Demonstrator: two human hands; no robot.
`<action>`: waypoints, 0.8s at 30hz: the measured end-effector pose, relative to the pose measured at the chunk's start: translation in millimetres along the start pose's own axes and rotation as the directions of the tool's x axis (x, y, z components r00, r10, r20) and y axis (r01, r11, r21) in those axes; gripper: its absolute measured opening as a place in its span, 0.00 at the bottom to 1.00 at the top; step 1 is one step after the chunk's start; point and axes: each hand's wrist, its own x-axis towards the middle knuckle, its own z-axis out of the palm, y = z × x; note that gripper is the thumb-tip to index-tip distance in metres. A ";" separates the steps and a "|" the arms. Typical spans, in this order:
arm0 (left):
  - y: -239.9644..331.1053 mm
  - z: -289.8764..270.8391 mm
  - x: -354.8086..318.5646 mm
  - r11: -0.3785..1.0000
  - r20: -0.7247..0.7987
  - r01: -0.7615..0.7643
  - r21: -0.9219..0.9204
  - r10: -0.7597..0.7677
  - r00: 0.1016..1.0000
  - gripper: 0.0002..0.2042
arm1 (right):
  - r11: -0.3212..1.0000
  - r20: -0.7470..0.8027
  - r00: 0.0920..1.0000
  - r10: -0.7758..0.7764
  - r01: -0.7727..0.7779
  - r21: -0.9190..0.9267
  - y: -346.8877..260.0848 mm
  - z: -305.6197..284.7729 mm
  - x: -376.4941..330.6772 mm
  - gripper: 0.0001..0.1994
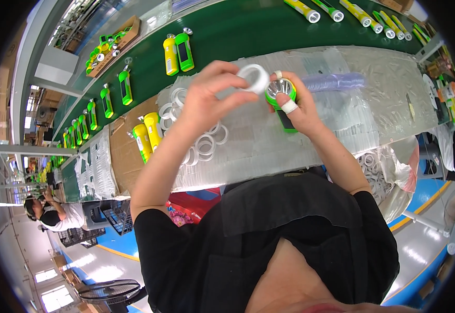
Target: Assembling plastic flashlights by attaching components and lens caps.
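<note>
My left hand [206, 99] pinches a white plastic ring [262, 83] between thumb and fingers. The ring is tilted and slightly blurred, just left of the flashlight's head. In my right hand [305, 109] is a green flashlight [286, 122] with a dark panel on its body. Its shiny reflector faces up, and my thumb lies at the rim. White bands wrap a finger and the thumb of that hand. Loose white rings [200, 156] lie in a pile below my left forearm. Two yellow-and-green flashlights [143, 142] rest beside that pile.
A green conveyor belt [222, 36] runs across the far side, carrying several flashlights. A long clear plastic stack [337, 82] lies right of my hand. A box of green and yellow parts [113, 46] stands far left. A sack of rings [394, 172] hangs lower right. Another person [63, 215] sits at left.
</note>
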 end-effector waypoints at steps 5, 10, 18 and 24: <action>9.2 31.6 3.0 0.999 0.029 -0.053 0.009 0.053 0.998 0.15 | 0.997 0.035 0.996 -0.083 0.083 0.000 1.9 -1.7 -1.4 0.21; 13.7 32.1 6.5 0.996 0.060 -0.075 0.046 0.072 0.996 0.15 | 0.986 0.031 0.990 -0.138 0.141 -0.093 4.7 -12.6 -1.5 0.23; 18.4 39.7 14.5 0.989 0.106 -0.129 0.066 0.121 0.987 0.18 | 0.670 0.317 0.919 -0.235 0.390 -0.631 -63.8 -58.8 11.0 0.22; 21.2 78.5 14.9 0.986 0.117 0.047 -0.158 -0.028 0.993 0.19 | 0.510 0.542 0.835 0.094 0.427 -0.746 -133.5 -49.7 37.2 0.20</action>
